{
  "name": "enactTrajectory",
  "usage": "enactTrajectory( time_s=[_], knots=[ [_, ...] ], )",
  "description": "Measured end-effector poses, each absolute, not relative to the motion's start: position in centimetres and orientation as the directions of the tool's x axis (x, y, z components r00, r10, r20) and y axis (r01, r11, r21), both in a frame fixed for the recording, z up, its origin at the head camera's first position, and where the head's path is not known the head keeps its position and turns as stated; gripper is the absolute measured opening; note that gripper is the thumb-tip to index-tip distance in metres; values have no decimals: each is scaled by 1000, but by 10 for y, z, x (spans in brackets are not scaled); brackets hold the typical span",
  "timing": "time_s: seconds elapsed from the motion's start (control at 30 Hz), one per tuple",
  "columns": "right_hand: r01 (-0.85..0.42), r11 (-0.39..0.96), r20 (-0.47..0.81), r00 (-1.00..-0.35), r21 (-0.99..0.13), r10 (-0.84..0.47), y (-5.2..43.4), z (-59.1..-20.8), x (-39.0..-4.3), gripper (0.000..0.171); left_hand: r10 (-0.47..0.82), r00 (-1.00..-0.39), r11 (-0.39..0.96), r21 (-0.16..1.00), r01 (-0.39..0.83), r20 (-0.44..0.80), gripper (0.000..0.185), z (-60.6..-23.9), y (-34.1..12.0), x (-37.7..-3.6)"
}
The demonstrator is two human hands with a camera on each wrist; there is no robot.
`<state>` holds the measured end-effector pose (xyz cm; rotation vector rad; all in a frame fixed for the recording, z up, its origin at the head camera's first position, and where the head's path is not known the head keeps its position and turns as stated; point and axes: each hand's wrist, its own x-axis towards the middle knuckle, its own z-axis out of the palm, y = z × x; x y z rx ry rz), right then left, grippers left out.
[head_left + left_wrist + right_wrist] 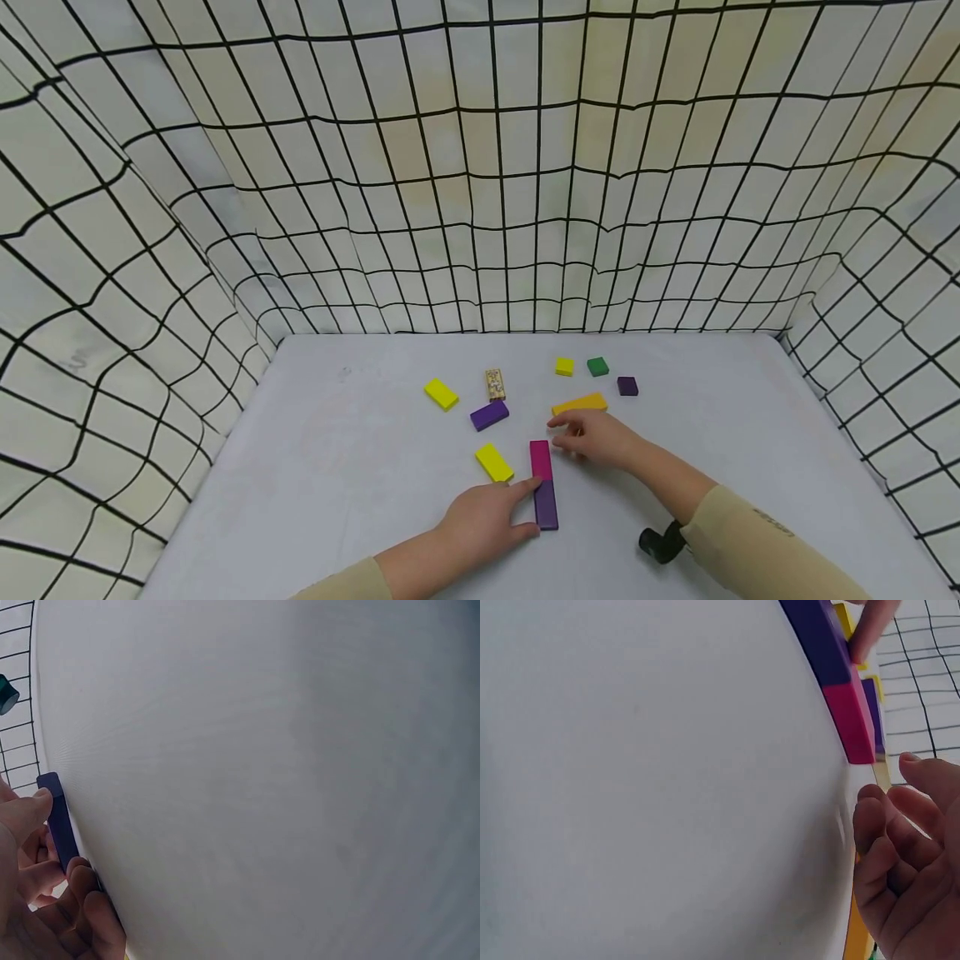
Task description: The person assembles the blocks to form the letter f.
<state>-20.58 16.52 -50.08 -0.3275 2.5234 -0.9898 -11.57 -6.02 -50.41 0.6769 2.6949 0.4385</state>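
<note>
**Two blocks end to end, a hand at each**

A magenta block and a long purple block lie end to end on the grey desk, forming one strip near the middle. The left hand rests flat at the strip's 9 o'clock, fingers nearly straight, tips touching the purple block's side. The right hand sits at the magenta block's 2 o'clock, fingers loosely curled, holding nothing. An orange block lies just beyond it at 12 o'clock. A yellow block sits at the strip's 9 o'clock; another purple block at 11 o'clock.
</note>
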Motion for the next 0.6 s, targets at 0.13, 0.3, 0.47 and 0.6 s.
enactTrajectory(
  time_s=[0.13,0.3,0.47,0.6],
  knots=[
    [-66,725,-236,-921,-686,-308,176,-497,-210,32,498,-834,842,361,400,-238,63,-504,-59,-115],
    [-40,727,-182,-957,-685,-224,190,-492,-214,37,491,-834,848,358,391,-252,63,-503,-58,-115],
    [-34,749,-130,-979,-661,-159,203,-487,-218,42,492,-832,847,362,389,-257,63,-503,-59,-115],
    [-22,774,-128,-983,-632,-133,210,-488,-222,48,493,-830,846,365,387,-260,63,-502,-59,-115]
  ],
)
